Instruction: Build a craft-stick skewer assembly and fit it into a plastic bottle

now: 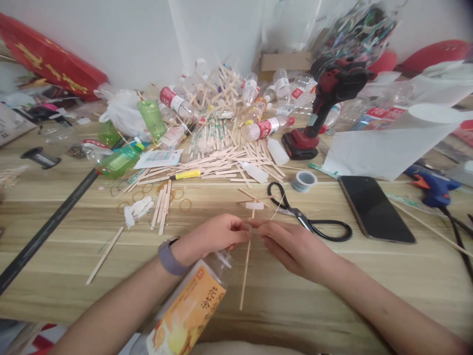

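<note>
A slender wooden stick (245, 276) is pinched near its upper part between the thumb and forefinger of the left hand (225, 231); it is held aslant above the table (59, 291), in front of the body, its lower end pointed toward the wearer; a small white piece (254, 205) and crossed thin sticks (247, 200) are seen at its upper end; the fingers of the right hand (291, 241) are drawn together just beside the stick, though whether anything is gripped by them cannot be told, the fingertips being small and blurred; a bottle with an orange label (195, 308) is seen tilted below the left wrist, its neck near the stick; black-handled scissors (301, 218) are laid beyond the right hand, with a spool (304, 183) near them; a phone (377, 209) is placed farther right; flat wooden sticks (221, 162) are heaped toward the back, with a drill (301, 143) stood beside them.
</note>
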Demonstrator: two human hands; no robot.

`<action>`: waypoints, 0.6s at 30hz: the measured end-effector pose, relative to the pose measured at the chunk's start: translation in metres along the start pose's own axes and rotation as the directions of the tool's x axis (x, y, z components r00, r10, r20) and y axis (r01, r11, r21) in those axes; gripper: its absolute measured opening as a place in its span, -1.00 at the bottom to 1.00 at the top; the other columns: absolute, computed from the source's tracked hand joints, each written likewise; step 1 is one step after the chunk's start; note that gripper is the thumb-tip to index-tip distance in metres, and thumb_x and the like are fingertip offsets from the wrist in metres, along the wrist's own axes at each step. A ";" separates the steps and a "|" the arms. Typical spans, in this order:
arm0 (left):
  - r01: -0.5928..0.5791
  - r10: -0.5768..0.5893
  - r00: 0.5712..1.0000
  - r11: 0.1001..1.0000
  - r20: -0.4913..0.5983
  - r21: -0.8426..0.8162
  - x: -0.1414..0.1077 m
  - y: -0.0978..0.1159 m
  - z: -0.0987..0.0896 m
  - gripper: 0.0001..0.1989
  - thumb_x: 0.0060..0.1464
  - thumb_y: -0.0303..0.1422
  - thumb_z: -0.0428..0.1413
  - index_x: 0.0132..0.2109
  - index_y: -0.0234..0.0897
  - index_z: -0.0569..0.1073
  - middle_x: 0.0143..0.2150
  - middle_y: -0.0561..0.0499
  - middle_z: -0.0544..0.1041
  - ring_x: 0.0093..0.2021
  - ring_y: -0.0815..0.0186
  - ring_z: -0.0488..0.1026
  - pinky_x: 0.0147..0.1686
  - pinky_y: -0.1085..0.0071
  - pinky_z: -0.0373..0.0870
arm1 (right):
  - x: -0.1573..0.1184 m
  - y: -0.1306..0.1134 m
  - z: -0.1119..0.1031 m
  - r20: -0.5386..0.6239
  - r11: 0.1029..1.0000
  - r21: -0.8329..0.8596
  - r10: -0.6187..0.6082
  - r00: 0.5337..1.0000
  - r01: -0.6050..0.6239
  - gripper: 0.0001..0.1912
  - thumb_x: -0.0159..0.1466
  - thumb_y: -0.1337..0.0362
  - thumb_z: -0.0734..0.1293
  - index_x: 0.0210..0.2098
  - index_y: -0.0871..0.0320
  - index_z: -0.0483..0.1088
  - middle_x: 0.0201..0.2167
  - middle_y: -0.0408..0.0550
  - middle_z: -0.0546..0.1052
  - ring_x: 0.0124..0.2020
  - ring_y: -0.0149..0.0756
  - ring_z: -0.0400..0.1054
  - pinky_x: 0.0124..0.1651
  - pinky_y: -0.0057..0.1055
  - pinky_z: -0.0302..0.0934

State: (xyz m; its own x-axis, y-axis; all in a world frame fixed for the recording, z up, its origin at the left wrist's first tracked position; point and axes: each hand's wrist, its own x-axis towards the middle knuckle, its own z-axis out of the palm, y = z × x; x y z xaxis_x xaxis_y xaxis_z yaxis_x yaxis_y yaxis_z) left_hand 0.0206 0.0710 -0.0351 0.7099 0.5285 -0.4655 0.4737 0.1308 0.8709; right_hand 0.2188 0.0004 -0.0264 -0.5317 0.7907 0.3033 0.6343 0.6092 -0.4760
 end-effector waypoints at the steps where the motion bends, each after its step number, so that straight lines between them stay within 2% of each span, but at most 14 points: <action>1: -0.006 0.007 1.000 0.999 -0.015 0.033 0.000 0.000 0.000 -0.64 0.04 -0.05 0.10 -0.41 -0.29 0.35 -0.57 0.17 0.23 -0.56 0.45 0.13 -0.55 0.49 0.05 | 0.000 0.000 0.000 -0.001 1.000 -0.003 -0.006 1.000 0.006 -0.83 0.34 0.43 0.12 -0.19 0.14 0.30 -0.04 0.12 0.57 -0.16 -0.21 0.54 -0.23 -0.36 0.41; 5: -0.028 0.042 0.995 0.987 -0.089 0.160 0.002 0.001 0.002 -0.69 0.03 -0.13 0.12 -0.44 -0.29 0.34 -0.52 0.15 0.26 -0.48 0.41 0.15 -0.50 0.48 0.04 | -0.002 -0.001 0.002 -0.009 1.000 -0.007 -0.023 1.000 0.023 -0.83 0.35 0.42 0.12 -0.25 0.13 0.30 -0.05 0.13 0.57 -0.14 -0.21 0.53 -0.21 -0.36 0.41; 9: -0.028 0.057 0.992 0.971 -0.114 0.238 0.003 0.001 0.003 -0.73 0.02 -0.17 0.10 -0.45 -0.28 0.32 -0.51 0.14 0.30 -0.46 0.39 0.19 -0.49 0.48 0.06 | -0.003 0.001 0.003 0.006 1.000 -0.014 -0.013 1.000 0.013 -0.83 0.35 0.40 0.11 -0.26 0.13 0.31 -0.03 0.13 0.56 -0.12 -0.21 0.52 -0.18 -0.34 0.41; 12: -0.020 0.057 0.990 0.962 -0.132 0.271 0.002 0.002 0.003 -0.75 0.01 -0.19 0.08 -0.46 -0.27 0.31 -0.52 0.13 0.31 -0.47 0.38 0.20 -0.50 0.48 0.06 | -0.004 0.001 0.004 0.020 1.000 -0.023 -0.005 1.000 0.006 -0.81 0.35 0.40 0.11 -0.28 0.13 0.33 -0.01 0.15 0.55 -0.12 -0.20 0.52 -0.17 -0.31 0.42; 18: 0.010 0.039 0.985 0.960 -0.170 0.281 0.003 0.002 0.004 -0.80 -0.03 -0.23 0.07 -0.47 -0.26 0.31 -0.53 0.14 0.30 -0.48 0.37 0.20 -0.50 0.47 0.06 | -0.003 0.001 0.003 0.050 1.000 -0.019 -0.022 0.999 0.023 -0.78 0.35 0.42 0.11 -0.35 0.14 0.34 -0.01 0.21 0.53 0.01 -0.16 0.45 -0.07 -0.24 0.40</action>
State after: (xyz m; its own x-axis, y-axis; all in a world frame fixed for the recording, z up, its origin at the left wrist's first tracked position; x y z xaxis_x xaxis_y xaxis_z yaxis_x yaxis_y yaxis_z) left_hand 0.0257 0.0695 -0.0349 0.6290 0.6681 -0.3975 0.6086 -0.1050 0.7865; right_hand 0.2192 -0.0021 -0.0304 -0.5728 0.7733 0.2719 0.6329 0.6280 -0.4529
